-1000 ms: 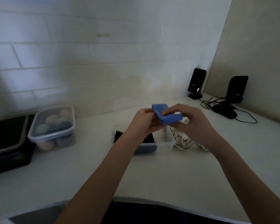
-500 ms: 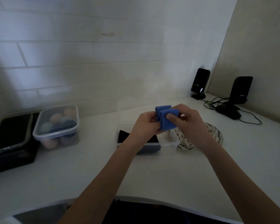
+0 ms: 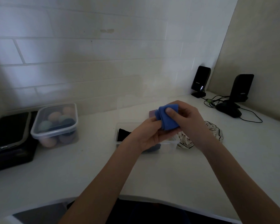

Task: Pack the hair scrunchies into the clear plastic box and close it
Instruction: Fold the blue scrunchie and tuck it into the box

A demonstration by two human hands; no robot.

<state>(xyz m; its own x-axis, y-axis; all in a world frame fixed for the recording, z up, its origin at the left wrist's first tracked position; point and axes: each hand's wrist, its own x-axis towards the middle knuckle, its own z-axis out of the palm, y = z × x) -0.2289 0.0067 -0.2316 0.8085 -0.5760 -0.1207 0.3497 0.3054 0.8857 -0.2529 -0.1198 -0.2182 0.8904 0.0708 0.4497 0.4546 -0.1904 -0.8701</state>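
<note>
Both hands hold a folded blue scrunchie [image 3: 167, 118] above the open clear plastic box [image 3: 120, 143]. My left hand [image 3: 148, 135] cups it from below and my right hand [image 3: 187, 120] pinches it with thumb on top. A black scrunchie [image 3: 123, 134] lies in the box's left end, and a dark blue one [image 3: 153, 148] shows through its front wall. A white patterned scrunchie [image 3: 214, 131] lies on the counter to the right of the box, partly behind my right wrist. A purple piece [image 3: 151, 113] peeks out behind the blue scrunchie.
A lidded clear tub [image 3: 55, 123] of coloured balls stands at the left, beside a dark device [image 3: 8, 136]. Two black speakers [image 3: 200, 80] [image 3: 241, 88] with cables sit in the back right corner. The white counter's front edge [image 3: 168, 201] curves near me.
The blue scrunchie has been folded more tightly and lowered slightly toward the box. Both hands stay on it, the right thumb now pressing on top.
</note>
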